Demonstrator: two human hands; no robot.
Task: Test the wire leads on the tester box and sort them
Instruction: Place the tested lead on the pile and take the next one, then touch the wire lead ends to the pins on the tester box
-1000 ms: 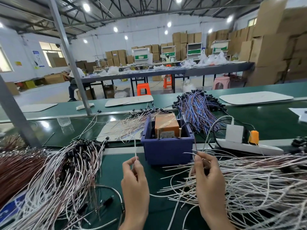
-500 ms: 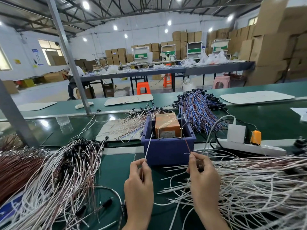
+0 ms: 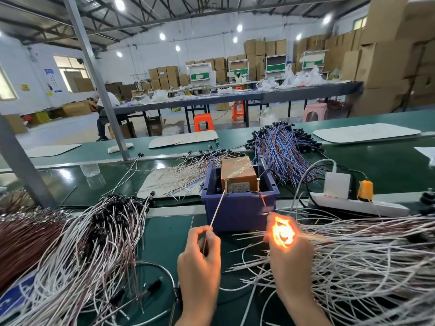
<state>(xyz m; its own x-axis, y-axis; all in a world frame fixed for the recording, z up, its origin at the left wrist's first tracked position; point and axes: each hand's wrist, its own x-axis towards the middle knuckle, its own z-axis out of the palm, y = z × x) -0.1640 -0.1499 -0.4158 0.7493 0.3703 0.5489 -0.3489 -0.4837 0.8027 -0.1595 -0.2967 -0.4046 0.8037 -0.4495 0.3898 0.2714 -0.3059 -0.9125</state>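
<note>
An orange tester box [image 3: 238, 175] stands in a blue bin [image 3: 237, 212], with two brass posts at its front. My left hand [image 3: 200, 262] pinches a white wire lead [image 3: 217, 208] whose tip reaches the left post [image 3: 225, 184]. My right hand [image 3: 288, 252] pinches a reddish lead [image 3: 263, 200] that reaches the right post [image 3: 258, 184]. A bright orange glow [image 3: 282, 232] shines through the fingers of my right hand. A pile of white leads [image 3: 367, 262] lies to the right, and another pile with black ends [image 3: 94, 234] lies to the left.
A white power strip [image 3: 353, 203] with an orange plug sits right of the bin. Blue and red leads [image 3: 282, 149] are heaped behind it, thin leads on a white card [image 3: 179, 177] to its left. A grey post [image 3: 23, 165] stands at far left.
Both hands moved the lead ends up and forward to the tester's posts. An orange light has come on inside my right hand.
</note>
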